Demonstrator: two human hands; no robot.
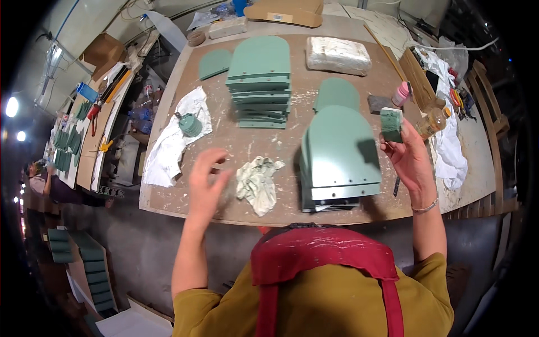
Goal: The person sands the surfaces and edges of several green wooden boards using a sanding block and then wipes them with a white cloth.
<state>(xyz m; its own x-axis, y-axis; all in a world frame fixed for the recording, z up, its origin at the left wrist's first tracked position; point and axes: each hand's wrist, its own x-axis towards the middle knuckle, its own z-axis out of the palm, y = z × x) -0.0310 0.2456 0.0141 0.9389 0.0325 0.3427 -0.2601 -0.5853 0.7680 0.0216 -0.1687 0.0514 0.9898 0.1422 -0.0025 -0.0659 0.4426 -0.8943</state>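
Note:
My right hand grips a small block with a green rough face and a pale top edge; it looks like a sponge. It is raised at the right of a stack of green round-topped panels with small holes along their near edge. My left hand hovers over the table, fingers apart and holding nothing. Just right of it lies a crumpled, stained cloth. A small green-smeared jar stands on a white cloth beyond my left hand.
A taller stack of green panels stands at the back, beside a single panel. A wrapped white block lies back right. A pink bottle, a dark grey block and an amber bottle surround my right hand. Another person is far left.

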